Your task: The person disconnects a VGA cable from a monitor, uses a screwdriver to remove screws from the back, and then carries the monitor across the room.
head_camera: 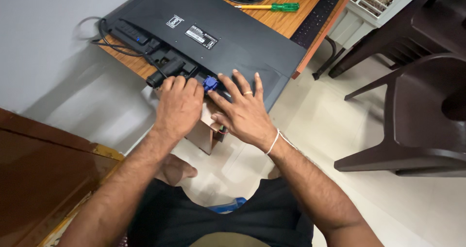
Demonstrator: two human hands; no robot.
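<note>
A black flat monitor (228, 31) lies face down on a wooden desk (284, 21), its back and port edge toward me. A blue cable connector (210, 84) sits at that edge. My left hand (178, 105) is curled over the ports just left of the connector, with its fingertips touching it. Spread flat on the monitor's lower edge, my right hand (242, 112) rests just right of the connector and wears a ring. A black power plug (162, 71) with its cable is plugged in left of my left hand.
A yellow and green screwdriver (269, 6) lies on the desk beyond the monitor. A black keyboard (318, 16) runs along the desk's right edge. Dark plastic chairs (417, 111) stand at the right, a brown wooden cabinet (43, 169) at the lower left, a grey wall behind.
</note>
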